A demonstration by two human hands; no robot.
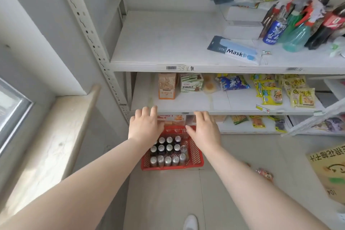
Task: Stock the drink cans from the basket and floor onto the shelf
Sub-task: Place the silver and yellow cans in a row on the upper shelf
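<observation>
We reach both bare arms forward, palms down, over a red plastic mesh basket [198, 155] that sits on the pale tiled floor [168, 201] just in front of a white metal shelf unit [115, 87].

Our left hand [144, 123] is spread and relaxed, grasping nothing. Its fingertips lie over the front edge of the middle shelf board [186, 105], though we cannot tell whether they touch it. Our right hand [203, 127] is likewise loose and holds nothing, its thumb pointing inward over the basket's far rim.

The drink cans [169, 152] are all in the basket. They stand upright in close rows with their silver tops towards us, filling its left and middle part.

The left half of the top shelf board [158, 39] is bare. To the right lie two blue-and-white mask packets [235, 51], and beyond them a blue Pepsi can [273, 31] stands beside green spray bottles [296, 35] and dark cola bottles [321, 24].

On the middle board an orange carton [167, 86] and a green-and-white carton [191, 82] stand near the back, with yellow snack packets [298, 93] farther right.

An orange-red packet [264, 174] lies on the floor right of our right forearm, near a brown cardboard box [330, 170]. A white shoe tip [190, 222] shows at the bottom edge.
</observation>
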